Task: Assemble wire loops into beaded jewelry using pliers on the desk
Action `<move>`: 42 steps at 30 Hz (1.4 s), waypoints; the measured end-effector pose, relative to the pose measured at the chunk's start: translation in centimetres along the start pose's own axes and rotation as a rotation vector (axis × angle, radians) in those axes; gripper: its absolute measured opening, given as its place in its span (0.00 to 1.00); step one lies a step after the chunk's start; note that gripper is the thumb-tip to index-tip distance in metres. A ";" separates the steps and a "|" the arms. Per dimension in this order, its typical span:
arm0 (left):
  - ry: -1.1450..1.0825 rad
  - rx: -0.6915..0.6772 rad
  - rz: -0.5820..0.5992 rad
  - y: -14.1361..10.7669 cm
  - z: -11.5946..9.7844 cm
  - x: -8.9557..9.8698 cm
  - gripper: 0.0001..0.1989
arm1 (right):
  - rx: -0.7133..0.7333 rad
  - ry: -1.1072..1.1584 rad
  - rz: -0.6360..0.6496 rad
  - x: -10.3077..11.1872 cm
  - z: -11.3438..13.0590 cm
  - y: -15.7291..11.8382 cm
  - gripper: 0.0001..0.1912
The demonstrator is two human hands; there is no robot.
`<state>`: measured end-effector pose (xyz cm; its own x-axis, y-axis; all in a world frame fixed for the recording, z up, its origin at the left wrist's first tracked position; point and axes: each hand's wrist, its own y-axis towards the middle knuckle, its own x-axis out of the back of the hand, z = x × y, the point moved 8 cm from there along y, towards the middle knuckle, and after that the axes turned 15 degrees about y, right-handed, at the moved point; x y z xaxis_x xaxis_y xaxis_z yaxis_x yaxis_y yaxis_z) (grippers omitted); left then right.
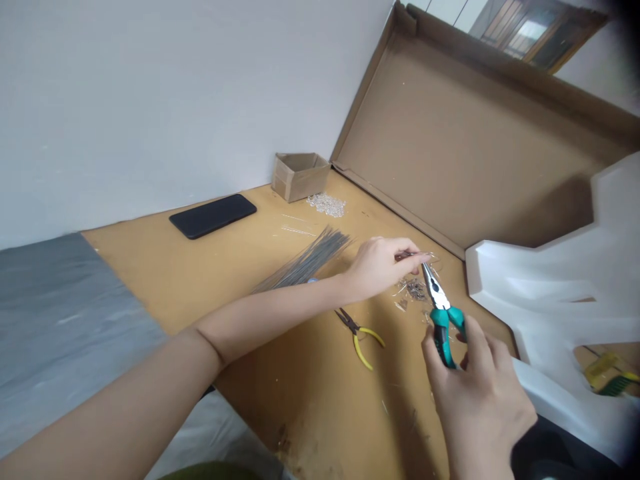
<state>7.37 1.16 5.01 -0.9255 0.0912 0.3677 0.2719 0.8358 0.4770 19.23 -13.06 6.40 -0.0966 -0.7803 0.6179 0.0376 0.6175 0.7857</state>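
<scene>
My right hand (483,383) is closed round the green handles of long-nose pliers (437,290), their jaws pointing up and away from me. At the jaw tips, the fingers of my left hand (380,267) pinch a thin piece of wire (434,256). Below the fingers lies a small heap of bent wire bits (415,289) on the table. Under and behind my left forearm rests a bundle of straight grey wires (310,260). Nearer to me, yellow-handled pliers (357,332) lie with their handles spread.
A black phone (214,215) lies near the wall. Beside a small open cardboard box (301,177) is a pile of clear small pieces (327,204). A large cardboard panel (480,133) stands along the table's far right edge, with a white moulded piece (555,287) on the right.
</scene>
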 end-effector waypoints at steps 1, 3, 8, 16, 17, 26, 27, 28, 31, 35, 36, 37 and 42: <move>-0.009 0.008 -0.002 0.0 0.0 0.0 0.12 | 0.006 0.007 0.001 0.0 0.1 0.0 0.21; -0.067 0.023 -0.017 -0.1 0.1 -0.1 0.12 | 0.009 0.019 -0.001 -0.1 0.1 -0.1 0.21; -0.343 0.144 0.018 -0.1 0.6 -0.6 0.11 | 0.028 0.018 -0.016 -0.4 0.1 -0.2 0.22; -0.444 0.143 0.173 0.7 0.4 -1.4 0.07 | -0.060 0.055 0.006 -0.2 -0.6 0.3 0.22; -0.433 0.148 0.164 0.7 0.5 -1.4 0.07 | -0.065 0.076 0.020 -0.1 -0.5 0.4 0.22; -0.451 0.252 0.280 0.5 0.6 -2.1 0.05 | -0.224 0.409 0.133 1.8 -3.8 0.8 0.27; -0.467 0.255 0.300 0.4 0.5 -2.2 0.06 | -0.250 0.404 0.132 2.0 -4.5 0.8 0.28; -0.485 0.255 0.317 0.3 0.4 -2.4 0.06 | -0.264 0.391 0.151 2.1 -5.2 0.8 0.29; -0.531 0.229 0.385 0.0 0.1 -2.7 0.06 | -0.254 0.367 0.257 1.6 -6.5 0.8 0.30; -0.576 0.197 0.562 -0.5 -0.2 -3.6 0.05 | -0.173 0.322 0.311 1.5 -7.3 1.0 0.29; -0.580 0.191 0.610 -0.6 -0.2 -3.8 0.05 | -0.134 0.306 0.320 1.5 -7.3 1.0 0.28; -0.575 0.185 0.651 -0.7 -0.2 -3.9 0.06 | -0.093 0.296 0.336 1.5 -7.1 1.0 0.27; -0.403 0.166 0.697 -0.9 0.0 -3.8 0.06 | -0.004 0.243 0.403 1.1 -7.0 0.3 0.25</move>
<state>10.68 0.06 3.15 -0.5913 0.7798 0.2057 0.8057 0.5822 0.1090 26.15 -14.41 7.49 0.1619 -0.4797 0.8624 0.0278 0.8758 0.4819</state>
